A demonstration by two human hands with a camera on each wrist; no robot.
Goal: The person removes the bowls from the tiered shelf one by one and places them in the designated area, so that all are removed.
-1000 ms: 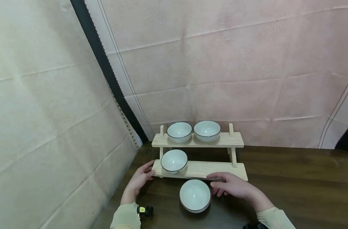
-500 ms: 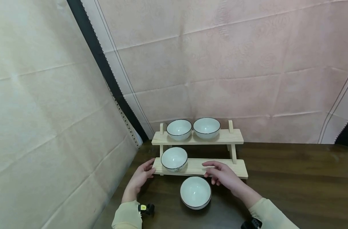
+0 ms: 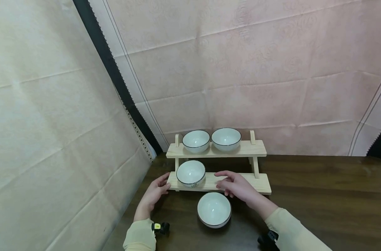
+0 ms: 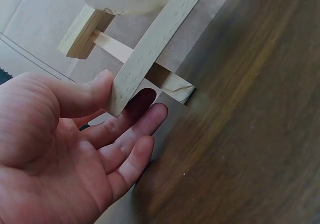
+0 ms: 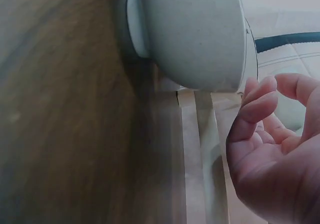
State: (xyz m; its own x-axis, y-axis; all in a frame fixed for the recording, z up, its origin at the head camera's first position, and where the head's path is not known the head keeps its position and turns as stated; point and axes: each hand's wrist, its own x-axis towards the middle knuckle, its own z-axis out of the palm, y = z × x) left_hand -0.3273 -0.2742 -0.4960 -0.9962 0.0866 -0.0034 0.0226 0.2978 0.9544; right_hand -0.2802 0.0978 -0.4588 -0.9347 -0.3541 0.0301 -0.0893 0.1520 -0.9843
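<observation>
A two-tier wooden shelf [image 3: 237, 181] stands on the dark table. My left hand [image 3: 155, 193] holds the left end of its lower board [image 4: 150, 49], thumb on one side and fingertips on the other. Over the front of that board hovers my right hand [image 3: 235, 186], its fingers loosely bent with nothing between them. Just in front of the shelf a white bowl [image 3: 214, 209] with a dark rim sits on the table. The right wrist view shows this bowl [image 5: 195, 34] from the side, close to my right fingers. Another such bowl [image 3: 191, 172] rests at the left of the lower board.
Two more dark-rimmed bowls, a left one [image 3: 196, 140] and a right one [image 3: 226, 138], sit side by side on the upper board [image 3: 251, 150]. The brown table [image 3: 328, 202] extends to the right. Pale cloth [image 3: 256, 69] hangs behind, and more cloth [image 3: 61, 139] hangs on the left.
My right hand has moved left and up from beside the front bowl to above the lower board. The left hand keeps its hold on the shelf; the bowls keep their places.
</observation>
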